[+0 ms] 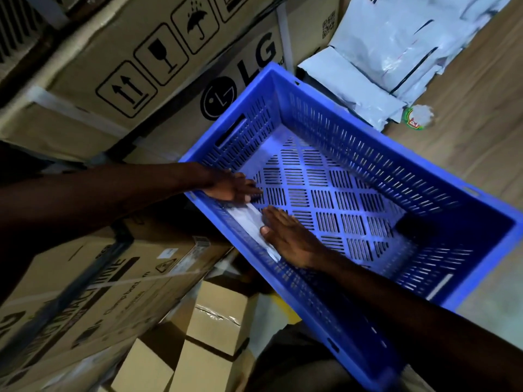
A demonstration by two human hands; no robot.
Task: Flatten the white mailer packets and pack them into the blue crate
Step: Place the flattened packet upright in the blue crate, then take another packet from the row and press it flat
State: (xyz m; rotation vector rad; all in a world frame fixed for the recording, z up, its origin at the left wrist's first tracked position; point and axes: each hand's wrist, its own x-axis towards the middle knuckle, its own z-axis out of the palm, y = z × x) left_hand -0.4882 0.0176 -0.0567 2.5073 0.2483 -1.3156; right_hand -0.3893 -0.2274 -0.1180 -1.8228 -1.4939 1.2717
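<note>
— Both hands flat? 
— Yes: left hand (235,186) and right hand (288,239), fingers straight, press one white mailer packet (252,222) onto the blue crate (351,131) floor by its near wall.
— Progress?
— Early, I judge; a heap of white packets (390,52) waits beyond the crate.

The 2 hands (235,185) (291,239) and forearms are bare, with no sleeves, rings or gloves.

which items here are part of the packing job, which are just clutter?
Job: blue crate; white packet inside it, pressed by left hand and right hand; pile of white mailers.
Clutter: LG carton; small cardboard boxes; green-rimmed lid.
</note>
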